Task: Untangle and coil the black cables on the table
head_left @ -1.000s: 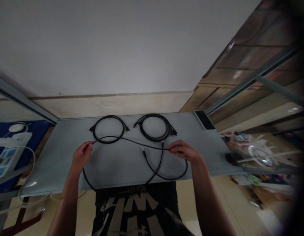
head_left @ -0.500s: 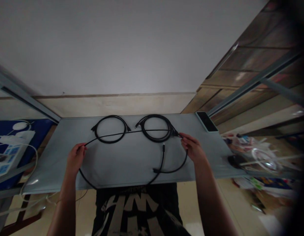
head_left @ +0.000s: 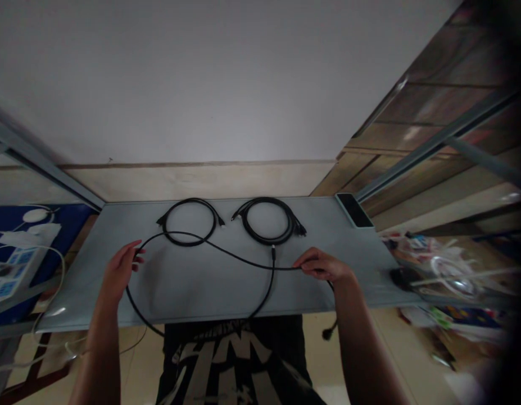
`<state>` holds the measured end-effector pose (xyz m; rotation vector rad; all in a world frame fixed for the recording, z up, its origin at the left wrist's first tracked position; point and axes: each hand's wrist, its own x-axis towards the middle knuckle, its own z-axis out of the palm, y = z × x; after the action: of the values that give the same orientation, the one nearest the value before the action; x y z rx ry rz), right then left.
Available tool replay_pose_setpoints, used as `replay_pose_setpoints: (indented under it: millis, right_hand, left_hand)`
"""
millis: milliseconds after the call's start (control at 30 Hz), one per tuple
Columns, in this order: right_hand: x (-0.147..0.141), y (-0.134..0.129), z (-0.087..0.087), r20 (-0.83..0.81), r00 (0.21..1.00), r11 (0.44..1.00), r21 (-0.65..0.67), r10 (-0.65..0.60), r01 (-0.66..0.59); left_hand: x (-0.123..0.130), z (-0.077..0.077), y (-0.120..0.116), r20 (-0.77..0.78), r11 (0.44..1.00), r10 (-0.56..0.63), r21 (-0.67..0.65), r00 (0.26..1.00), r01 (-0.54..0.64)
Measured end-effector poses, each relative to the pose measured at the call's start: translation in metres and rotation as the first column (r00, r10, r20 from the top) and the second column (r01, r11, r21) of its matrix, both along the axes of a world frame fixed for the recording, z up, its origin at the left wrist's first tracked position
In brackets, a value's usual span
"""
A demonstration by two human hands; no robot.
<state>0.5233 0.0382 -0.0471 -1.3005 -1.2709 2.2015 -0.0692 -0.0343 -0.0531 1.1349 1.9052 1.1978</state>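
Two of your bare hands work one long black cable over a pale grey table. Your left hand is at the table's left, its fingers loosely curled with the cable passing between thumb and fingers. Your right hand is right of centre, fingertips pinched shut on the cable.

Between the hands the cable runs roughly left to right, its long axis across the table, rising from the left hand, arching toward the far side, then sloping down to the right hand. From the left hand another stretch drops in a wide curve past the near edge, then climbs to a free plug end that points away from you. Beyond the right hand the cable drops off the near edge, ending in a plug hanging below.

The held stretch crosses the near edge of a small coiled cable at the far left; a thicker coiled cable lies just beside the upright plug end. A dark phone lies at the far right corner, well apart.
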Motion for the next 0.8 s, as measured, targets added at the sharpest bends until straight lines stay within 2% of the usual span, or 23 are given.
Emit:
replay_pose_setpoints:
  millis: [100, 167, 267, 367, 400, 467, 533, 567, 633, 800]
  right_hand:
    - [-0.002, 0.003, 0.004, -0.041, 0.999, 1.0, 0.008, -0.012, 0.012]
    - [-0.003, 0.004, 0.01, -0.068, 0.998, 1.0, 0.017, -0.011, 0.012]
    - [-0.005, 0.006, 0.018, -0.105, 0.994, 0.999, 0.016, 0.035, -0.034]
    - [-0.006, 0.004, 0.021, -0.142, 0.985, 0.996, 0.015, 0.094, -0.092]
    - [-0.005, 0.003, 0.02, -0.147, 0.984, 0.995, 0.019, 0.1, -0.098]
    - [-0.004, 0.001, 0.018, -0.141, 0.989, 0.998, 0.038, 0.052, -0.047]
    - [-0.001, -0.002, 0.019, -0.131, 0.987, 0.989, 0.094, -0.098, 0.11]
    - [0.002, -0.004, 0.02, -0.13, 0.975, 0.972, 0.13, -0.181, 0.198]
    - [0.007, -0.008, 0.025, -0.125, 0.953, 0.938, 0.183, -0.275, 0.294]
    - [0.012, -0.021, 0.029, -0.047, 0.971, 0.955, 0.174, -0.236, 0.24]
  left_hand:
    - [0.005, -0.004, 0.015, -0.265, 0.993, -0.107, -0.069, 0.958, 0.092]
    - [0.018, -0.005, 0.028, -0.361, 0.983, -0.184, -0.04, 0.914, 0.182]
    - [0.051, -0.001, 0.044, -0.488, 0.944, -0.272, 0.033, 0.829, 0.329]
    - [0.095, 0.012, 0.049, -0.602, 0.897, -0.31, 0.071, 0.736, 0.436]
    - [0.109, 0.017, 0.047, -0.623, 0.869, -0.355, 0.056, 0.697, 0.492]
    - [0.132, 0.024, 0.044, -0.616, 0.757, -0.516, -0.003, 0.595, 0.653]
    - [0.143, 0.027, 0.042, -0.568, 0.672, -0.628, -0.052, 0.531, 0.739]
    - [0.143, 0.027, 0.043, -0.547, 0.661, -0.65, -0.066, 0.527, 0.747]
    - [0.132, 0.026, 0.047, -0.533, 0.698, -0.631, -0.074, 0.563, 0.712]
    - [0.082, 0.022, 0.066, -0.608, 0.866, -0.394, 0.007, 0.689, 0.501]
